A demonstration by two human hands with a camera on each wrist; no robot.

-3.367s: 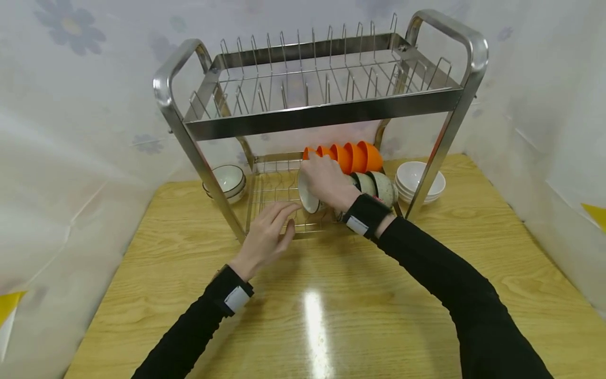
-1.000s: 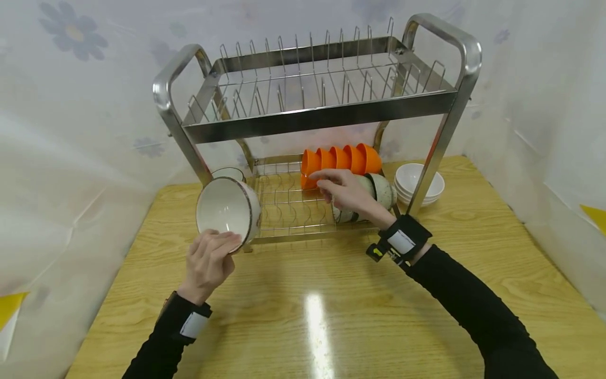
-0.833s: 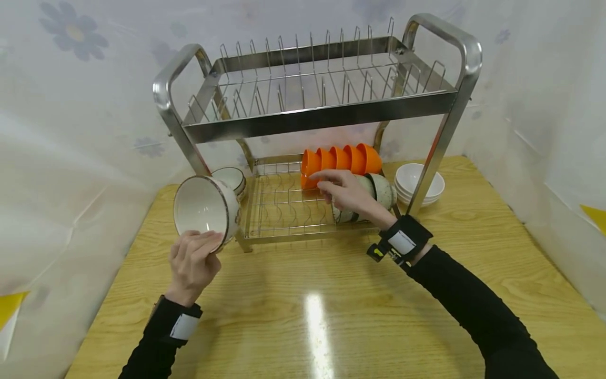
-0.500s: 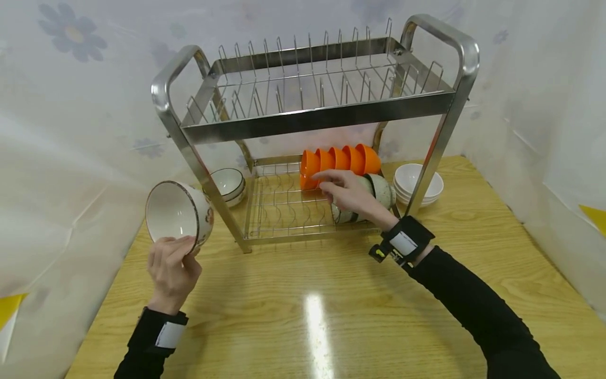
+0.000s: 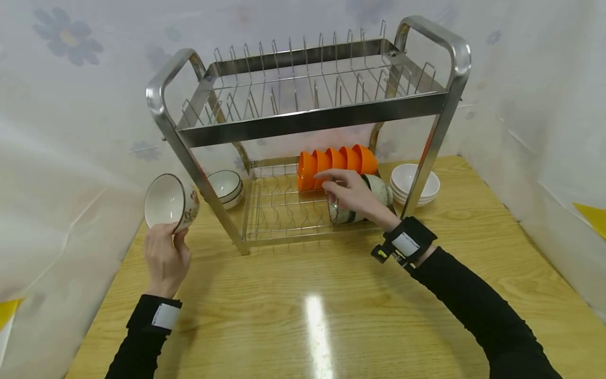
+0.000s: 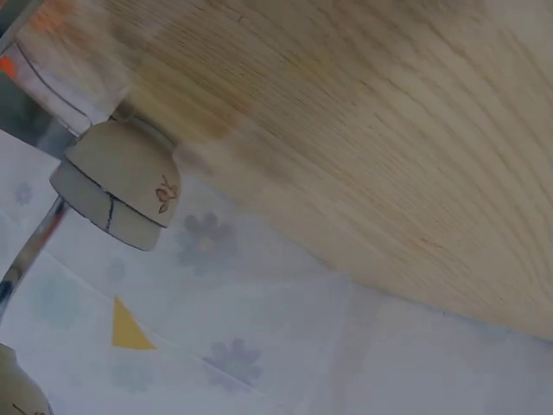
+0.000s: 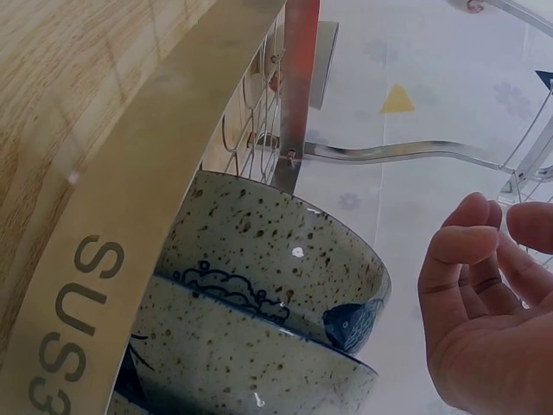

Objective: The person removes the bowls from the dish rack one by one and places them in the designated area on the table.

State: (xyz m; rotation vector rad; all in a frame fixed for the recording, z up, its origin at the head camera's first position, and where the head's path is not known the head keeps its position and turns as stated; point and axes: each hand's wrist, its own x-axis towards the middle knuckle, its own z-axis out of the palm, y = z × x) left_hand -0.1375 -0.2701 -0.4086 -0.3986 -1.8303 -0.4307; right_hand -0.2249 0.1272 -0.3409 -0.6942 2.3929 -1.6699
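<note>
My left hand (image 5: 165, 260) holds a white bowl (image 5: 163, 202) by its lower rim, off to the left of the rack. The bowl is tilted on its side, its dark-edged opening facing left and a flower pattern on its outside. My right hand (image 5: 350, 195) hovers at a row of speckled bowls (image 5: 380, 189) on the rack's lower shelf. In the right wrist view, that hand's fingers (image 7: 467, 246) are loosely curled with nothing between them, beside two speckled bowls (image 7: 268, 242) with blue drawings. Behind it stands a row of orange bowls (image 5: 306, 171).
A two-tier steel dish rack (image 5: 312, 120) stands on the wooden table (image 5: 265, 305), its upper tier lined with wire prongs. Left of it sits a stack of dark-rimmed bowls (image 5: 223, 184), seen side-on in the left wrist view. White bowls (image 5: 401, 181) are stacked at the right.
The white bowl, first gripped by my right hand in the rack, passed to my left hand and moved out left. My right hand released it and has since stayed nearly still over the lower shelf.
</note>
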